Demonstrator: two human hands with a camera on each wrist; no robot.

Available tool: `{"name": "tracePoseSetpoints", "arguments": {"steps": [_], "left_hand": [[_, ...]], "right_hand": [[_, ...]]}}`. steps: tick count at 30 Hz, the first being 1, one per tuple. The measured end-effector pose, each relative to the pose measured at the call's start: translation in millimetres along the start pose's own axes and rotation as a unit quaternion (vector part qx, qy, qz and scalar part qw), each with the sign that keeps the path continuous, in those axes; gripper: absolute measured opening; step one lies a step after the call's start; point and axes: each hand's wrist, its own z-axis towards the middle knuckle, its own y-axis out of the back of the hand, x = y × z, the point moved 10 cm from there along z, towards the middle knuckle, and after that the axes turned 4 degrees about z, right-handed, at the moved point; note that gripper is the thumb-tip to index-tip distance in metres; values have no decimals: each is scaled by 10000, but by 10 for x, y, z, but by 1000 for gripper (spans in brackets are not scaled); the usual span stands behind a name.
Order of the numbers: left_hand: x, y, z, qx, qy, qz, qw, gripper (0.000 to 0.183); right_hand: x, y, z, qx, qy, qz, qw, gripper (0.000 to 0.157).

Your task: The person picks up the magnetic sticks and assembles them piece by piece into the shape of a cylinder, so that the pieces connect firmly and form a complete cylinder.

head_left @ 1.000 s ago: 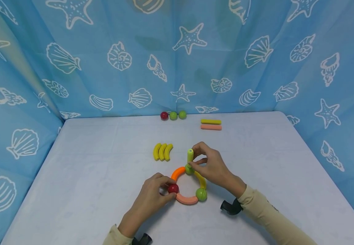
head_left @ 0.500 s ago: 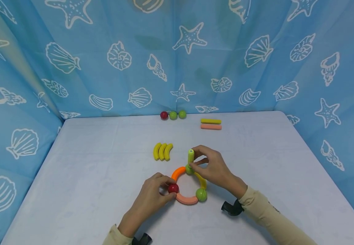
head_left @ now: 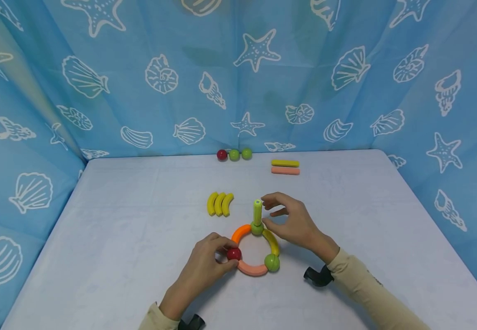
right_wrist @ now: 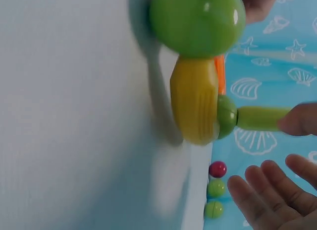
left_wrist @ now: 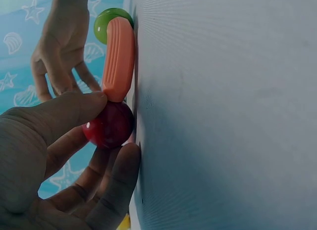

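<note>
A ring of toy building pieces lies on the table: a red ball (head_left: 234,254), a green ball (head_left: 272,262), another green ball (head_left: 257,229), and orange (head_left: 240,233), yellow (head_left: 272,243) and pink (head_left: 252,269) curved rods between them. From the far green ball a light green straight rod (head_left: 257,211) stands upright. My left hand (head_left: 205,261) holds the red ball between thumb and fingers, its thumb tip also by the pink rod in the left wrist view. My right hand (head_left: 292,222), fingers spread, is just right of the upright rod; its thumb overlaps the rod's end in the right wrist view.
Several pieces lie behind the ring on the white table (head_left: 119,238): yellow curved rods (head_left: 219,204), a red ball (head_left: 222,155) with two green balls (head_left: 240,154), and straight yellow (head_left: 285,163) and pink (head_left: 285,170) rods. A blue seashell curtain (head_left: 209,59) hangs behind.
My right hand has let go of the upright light green rod and moved slightly right. The rod stays standing on its ball. My left hand keeps its hold on the red ball.
</note>
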Motion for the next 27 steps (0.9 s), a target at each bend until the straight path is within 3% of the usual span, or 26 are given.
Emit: {"name": "tracePoseSetpoints", "arguments": {"steps": [11,16,21,27], "left_hand": [[13,-7,3,-18,-16,56,10000,31],[16,-6,-1,-48,-44,103,9999,31],[11,-6,-8,-75,-93,88,9999,30],[-5,8,-15,-113,-149,41,9998,31]], "right_hand": [[-134,143,7,-157,196,-77,9997,44],[-290,285,94,-341,-21,-961,9948,38],[-400,368,187,-241,-200,-2012,9791,35],[-485,415,319,-103,-193,-2524,9674,37]]}}
